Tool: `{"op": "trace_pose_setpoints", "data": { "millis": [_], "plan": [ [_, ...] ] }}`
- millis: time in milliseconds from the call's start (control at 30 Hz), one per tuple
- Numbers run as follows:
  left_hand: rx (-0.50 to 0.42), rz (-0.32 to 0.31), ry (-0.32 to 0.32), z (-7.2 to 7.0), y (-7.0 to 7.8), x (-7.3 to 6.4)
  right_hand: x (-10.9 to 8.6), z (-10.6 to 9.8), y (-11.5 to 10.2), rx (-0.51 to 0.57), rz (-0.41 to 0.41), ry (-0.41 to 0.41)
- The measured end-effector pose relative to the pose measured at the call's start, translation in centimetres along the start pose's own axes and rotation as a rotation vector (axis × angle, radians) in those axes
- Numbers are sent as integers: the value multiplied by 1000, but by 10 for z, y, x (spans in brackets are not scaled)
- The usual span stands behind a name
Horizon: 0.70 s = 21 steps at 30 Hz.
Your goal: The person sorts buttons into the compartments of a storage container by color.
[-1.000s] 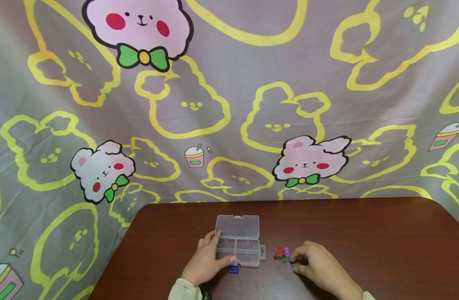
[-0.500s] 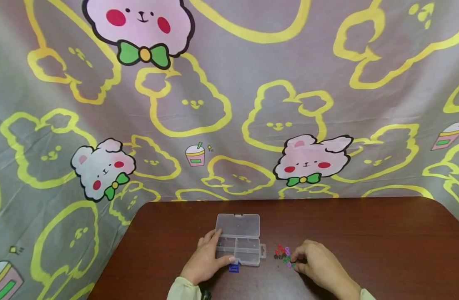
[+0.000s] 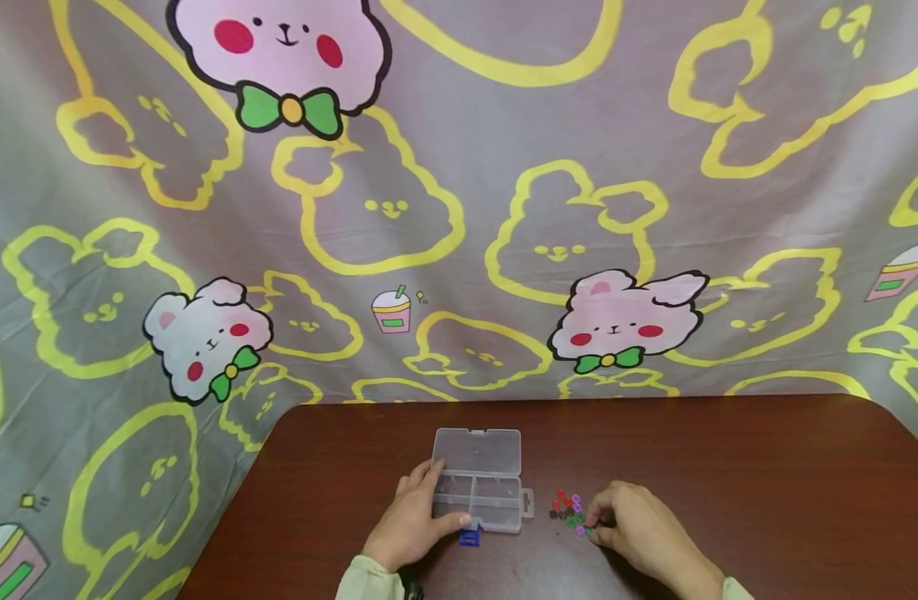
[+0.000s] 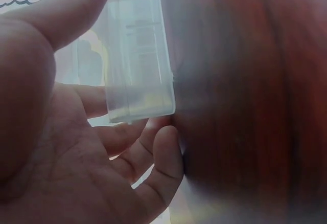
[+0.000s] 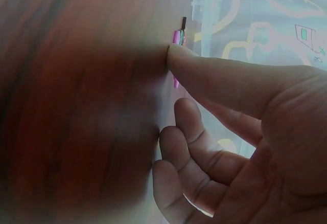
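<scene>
A clear plastic compartment box stands on the table with its lid raised at the back. My left hand holds its left side, thumb on the front edge and fingers along the side. In the left wrist view the box's end wall lies between thumb and fingers. To the right is a small cluster of tiny red, black, green and purple ring-like pieces. My right hand has bent fingers at the cluster's right edge, near a green piece. The thumb hides whether anything is pinched.
A small blue plastic piece, apparently a latch, sits at the box's front edge by my left thumb. A clear hanging tab sticks out on the right side. Patterned cloth hangs behind the brown wooden table.
My right hand's fingertips have shifted very slightly at the edge of the cluster. The left hand and the box keep their places.
</scene>
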<state>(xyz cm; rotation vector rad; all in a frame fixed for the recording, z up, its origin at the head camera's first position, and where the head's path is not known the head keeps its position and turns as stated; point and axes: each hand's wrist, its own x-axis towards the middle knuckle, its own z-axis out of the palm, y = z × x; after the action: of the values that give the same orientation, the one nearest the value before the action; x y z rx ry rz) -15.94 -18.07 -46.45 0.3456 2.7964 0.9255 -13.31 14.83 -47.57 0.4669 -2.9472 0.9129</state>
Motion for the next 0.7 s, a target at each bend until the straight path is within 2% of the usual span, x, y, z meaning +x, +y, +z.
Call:
{"op": "trace_pose_setpoints", "data": {
  "millis": [433,700],
  "plan": [
    [18,-22,12,2,-1,2,-1,-3,-3,12,35,4],
    [31,-15,16,2,-1,1,-2,-1,-2,5,7,20]
  ]
}}
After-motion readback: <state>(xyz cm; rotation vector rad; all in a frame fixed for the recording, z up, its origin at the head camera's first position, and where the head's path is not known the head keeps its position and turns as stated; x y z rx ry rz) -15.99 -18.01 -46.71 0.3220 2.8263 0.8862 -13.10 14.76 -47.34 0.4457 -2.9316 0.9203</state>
